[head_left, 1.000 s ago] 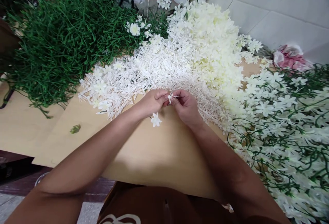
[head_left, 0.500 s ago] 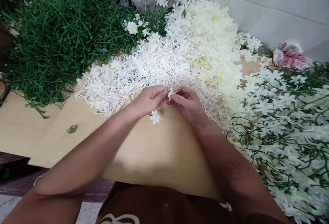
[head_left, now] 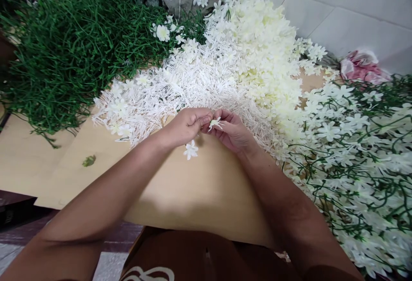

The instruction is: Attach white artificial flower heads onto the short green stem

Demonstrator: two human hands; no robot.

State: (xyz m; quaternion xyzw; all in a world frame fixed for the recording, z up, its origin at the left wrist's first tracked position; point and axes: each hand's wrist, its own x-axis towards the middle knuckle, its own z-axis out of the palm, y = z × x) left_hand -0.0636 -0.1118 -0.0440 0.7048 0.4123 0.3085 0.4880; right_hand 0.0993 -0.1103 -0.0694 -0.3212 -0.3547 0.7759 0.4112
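My left hand (head_left: 185,127) and my right hand (head_left: 232,131) meet over a tan board (head_left: 199,186), fingers pinched together. Between the fingertips sits a small white artificial flower piece (head_left: 214,122) with a thin white stamen sticking out. A second white flower (head_left: 190,150) hangs just below my left hand, apparently on a stem held in it. Directly behind my hands lies a heap of white plastic stamen pieces (head_left: 180,87).
A big pile of green plastic stems (head_left: 74,44) fills the back left. Cream petal blossoms (head_left: 267,49) are heaped at the back centre. Finished green sprigs with white flowers (head_left: 360,152) cover the right. A pink bag (head_left: 362,68) lies by the tiled wall. A green scrap (head_left: 88,160) lies on the board.
The hands have drawn a little closer together, and the small flower piece now sits lower between the fingertips. The view has shifted slightly.
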